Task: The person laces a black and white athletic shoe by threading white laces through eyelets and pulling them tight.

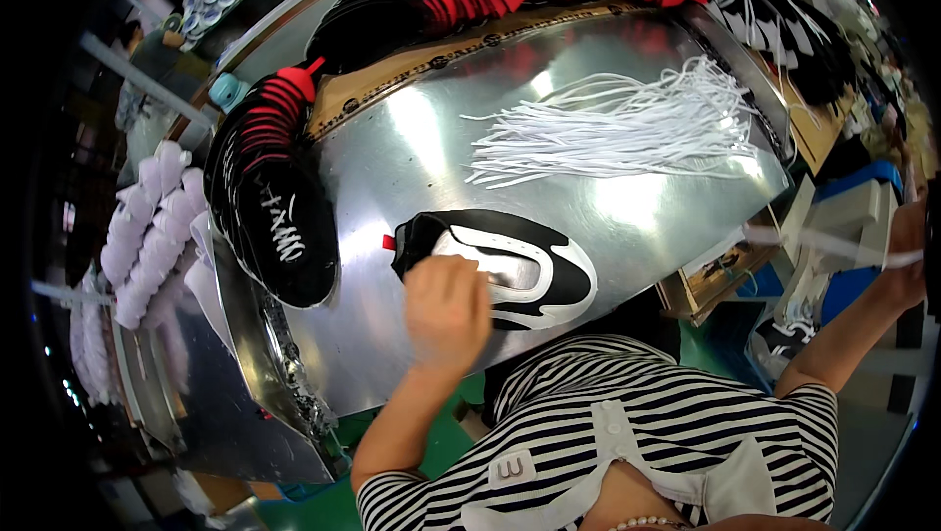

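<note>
A left hand (448, 307) bends over a shoe (512, 274), a right hand (910, 237) lifts wide, both grips unclear, a blue bin (735, 337) between them apparently holding a black-and-white item (787, 337).

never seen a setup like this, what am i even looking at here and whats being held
There's no robot here: these are a person's bare hands, seen from a camera worn on their head and looking down. Its wide fisheye lens bends straight edges. The striped shirt is the wearer's own.

On the metal table lie a black-and-white shoe upper, a bundle of white laces and stacked black-and-red shoe uppers along the edges.

The blurred left hand is over the nearest upper; its grip is unclear. The right hand is far out right, by a pale, blurred streak; what it holds, I can't tell.
</note>
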Motion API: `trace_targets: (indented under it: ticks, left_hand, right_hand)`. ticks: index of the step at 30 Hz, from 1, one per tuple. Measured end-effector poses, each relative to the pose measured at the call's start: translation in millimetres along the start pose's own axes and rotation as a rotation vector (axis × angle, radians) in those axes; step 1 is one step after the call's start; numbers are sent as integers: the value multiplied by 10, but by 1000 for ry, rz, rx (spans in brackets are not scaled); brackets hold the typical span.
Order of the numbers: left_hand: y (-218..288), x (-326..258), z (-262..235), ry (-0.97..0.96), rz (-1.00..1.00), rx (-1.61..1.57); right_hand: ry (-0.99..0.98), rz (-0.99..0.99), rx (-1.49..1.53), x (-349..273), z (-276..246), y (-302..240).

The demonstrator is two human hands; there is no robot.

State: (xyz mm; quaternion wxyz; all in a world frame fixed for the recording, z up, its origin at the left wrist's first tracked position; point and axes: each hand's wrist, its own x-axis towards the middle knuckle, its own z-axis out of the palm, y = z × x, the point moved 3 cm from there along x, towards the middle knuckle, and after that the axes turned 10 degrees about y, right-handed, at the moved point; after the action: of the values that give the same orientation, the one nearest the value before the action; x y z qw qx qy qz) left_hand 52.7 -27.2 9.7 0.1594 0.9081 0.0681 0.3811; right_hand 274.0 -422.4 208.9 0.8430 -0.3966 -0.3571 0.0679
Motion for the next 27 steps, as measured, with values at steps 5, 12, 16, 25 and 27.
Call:
trace_targets:
  ticks: [5, 12, 16, 25, 27]
  left_hand:
    - [-198, 23, 75, -505, -161, 108]
    - [-543, 103, 424, -1321, -910, -653]
    - [-254, -41, 585, -1197, -1277, -1099]
    - [37, -71, 803, -427, -1327, -1183]
    - [103, -36, 783, -383, -1223, -1190]
  right_hand:
    - [267, 768, -208, -1021, -2, 1893]
    - [246, 907, -102, -1177, 842, 3451]
    - [185, 637, -418, -1127, 850, 3518]
    - [146, 685, -226, -915, 875, 3038]
    - [96, 785, -259, -965, 872, 3066]
